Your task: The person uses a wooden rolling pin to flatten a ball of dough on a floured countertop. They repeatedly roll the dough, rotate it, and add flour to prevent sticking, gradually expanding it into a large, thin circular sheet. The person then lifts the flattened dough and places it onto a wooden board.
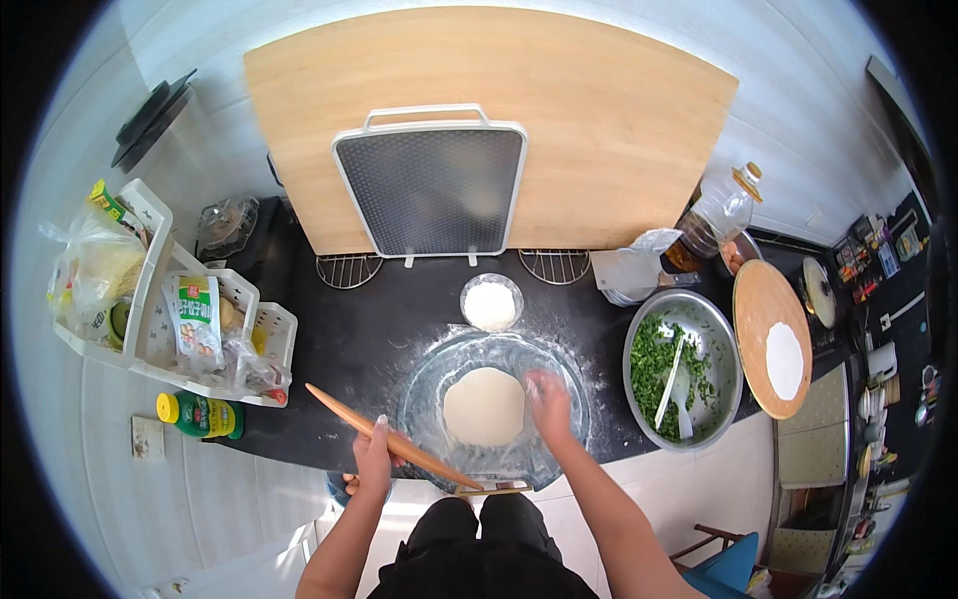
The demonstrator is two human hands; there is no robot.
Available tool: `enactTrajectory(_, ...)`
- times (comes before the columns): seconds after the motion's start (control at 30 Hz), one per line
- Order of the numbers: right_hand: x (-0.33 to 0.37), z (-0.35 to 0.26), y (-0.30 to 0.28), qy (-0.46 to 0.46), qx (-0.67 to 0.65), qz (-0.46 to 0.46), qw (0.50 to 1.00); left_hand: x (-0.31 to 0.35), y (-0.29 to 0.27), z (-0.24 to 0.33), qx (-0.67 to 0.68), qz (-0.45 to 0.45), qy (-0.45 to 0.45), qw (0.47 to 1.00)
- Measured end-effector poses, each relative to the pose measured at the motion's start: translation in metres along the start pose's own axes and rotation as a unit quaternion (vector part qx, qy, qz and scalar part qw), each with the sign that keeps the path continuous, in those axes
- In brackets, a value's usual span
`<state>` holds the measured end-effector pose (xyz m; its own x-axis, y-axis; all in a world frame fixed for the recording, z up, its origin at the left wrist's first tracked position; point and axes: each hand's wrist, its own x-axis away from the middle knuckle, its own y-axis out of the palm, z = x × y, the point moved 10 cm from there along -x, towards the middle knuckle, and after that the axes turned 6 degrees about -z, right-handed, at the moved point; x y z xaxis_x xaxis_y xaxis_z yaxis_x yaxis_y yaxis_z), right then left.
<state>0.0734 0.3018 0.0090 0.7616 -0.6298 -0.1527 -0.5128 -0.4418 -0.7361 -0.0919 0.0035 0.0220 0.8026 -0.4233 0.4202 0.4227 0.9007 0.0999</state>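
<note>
A tapered wooden rolling pin (344,409) is gripped near its middle by my left hand (374,454), fingers wrapped round it. It slants from the counter at left down to the front edge. A flat, roundish sheet of pale dough (484,406) lies on a floured round glass board (419,394). My right hand (548,404) is over the board just right of the dough, its fingers smeared by motion. Behind the board stands a small bowl of white flour (491,302).
At right, a steel bowl (733,384) holds chopped greens and pale utensils; beyond it, a round wooden board (755,339) carries a white disc (784,361). A cleaver (639,275) lies behind. White baskets (150,260) and a yellow-capped bottle (205,414) stand left. A tray (429,190) leans at back.
</note>
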Motion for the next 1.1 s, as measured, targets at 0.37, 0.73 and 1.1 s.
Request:
enactTrajectory(0.37, -0.167, -0.005, 0.099, -0.052, 0.098, -0.162, 0.980, 0.003, -0.008, -0.006, 0.022, 0.037, 0.005, 0.999)
enactTrajectory(0.73, -0.045, -0.014, 0.082, -0.071, -0.046, -0.230, 0.970, 0.005, -0.017, -0.012, 0.046, 0.058, -0.004, 0.997)
enactTrajectory(1.1, 0.064, -0.089, 0.146, -0.292, 0.152, -0.352, 0.876, 0.000, -0.008, -0.018, 0.024, 0.037, -0.011, 0.999)
